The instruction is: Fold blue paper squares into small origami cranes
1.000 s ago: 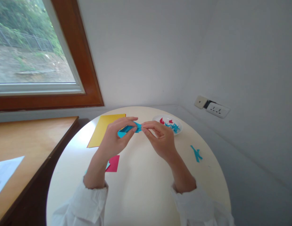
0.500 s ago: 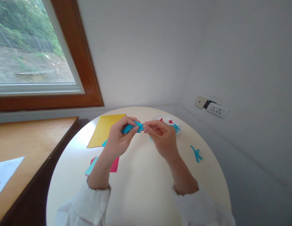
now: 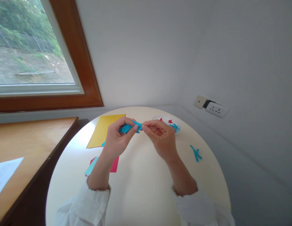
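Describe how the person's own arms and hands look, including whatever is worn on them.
The left hand and right hand are bare, with nothing visibly worn on either. The left sleeve and right sleeve are white, loose and creased, unmarked, ending short of the wrists.

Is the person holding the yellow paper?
No, the left hand and right hand pinch blue paper, while the yellow paper lies on the table.

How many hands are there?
2. The left hand grips the blue paper between thumb and fingers; the right hand pinches its other end, partly covering the white dish. Both hands show, so none seems hidden.
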A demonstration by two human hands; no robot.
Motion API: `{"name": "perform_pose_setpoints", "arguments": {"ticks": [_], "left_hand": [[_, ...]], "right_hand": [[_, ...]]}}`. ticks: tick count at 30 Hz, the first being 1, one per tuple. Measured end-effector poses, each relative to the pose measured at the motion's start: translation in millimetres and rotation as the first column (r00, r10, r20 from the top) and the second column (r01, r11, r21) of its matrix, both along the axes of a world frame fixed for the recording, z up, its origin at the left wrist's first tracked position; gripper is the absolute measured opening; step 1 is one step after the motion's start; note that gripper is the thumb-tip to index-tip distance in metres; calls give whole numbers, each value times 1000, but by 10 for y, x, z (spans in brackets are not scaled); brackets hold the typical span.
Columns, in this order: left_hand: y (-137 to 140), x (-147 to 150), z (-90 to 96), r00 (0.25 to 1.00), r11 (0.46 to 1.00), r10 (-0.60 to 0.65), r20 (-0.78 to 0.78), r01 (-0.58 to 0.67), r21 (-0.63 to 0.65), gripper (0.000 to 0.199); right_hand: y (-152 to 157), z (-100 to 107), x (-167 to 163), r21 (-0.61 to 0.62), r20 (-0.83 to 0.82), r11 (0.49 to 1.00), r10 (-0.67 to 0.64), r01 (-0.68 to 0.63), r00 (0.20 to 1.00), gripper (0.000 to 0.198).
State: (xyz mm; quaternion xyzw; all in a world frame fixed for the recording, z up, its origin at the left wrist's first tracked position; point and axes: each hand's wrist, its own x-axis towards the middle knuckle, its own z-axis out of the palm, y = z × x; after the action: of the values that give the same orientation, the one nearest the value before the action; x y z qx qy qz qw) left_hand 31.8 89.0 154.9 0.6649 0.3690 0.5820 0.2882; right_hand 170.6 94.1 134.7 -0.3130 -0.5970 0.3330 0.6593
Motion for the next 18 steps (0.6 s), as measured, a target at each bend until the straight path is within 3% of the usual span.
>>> {"name": "perform_pose_setpoints", "arguments": {"ticks": [12,18], "left_hand": [[55,31,-41,995,993,78,-70,-72,89,14],[32,49,-28,994,993,97,-43,-93,76,12]], "right_hand": [[-18,0,-32,60,38,997,-44,42,998,4],[-43,10,-49,72,20,996,-62,61,998,5]]}}
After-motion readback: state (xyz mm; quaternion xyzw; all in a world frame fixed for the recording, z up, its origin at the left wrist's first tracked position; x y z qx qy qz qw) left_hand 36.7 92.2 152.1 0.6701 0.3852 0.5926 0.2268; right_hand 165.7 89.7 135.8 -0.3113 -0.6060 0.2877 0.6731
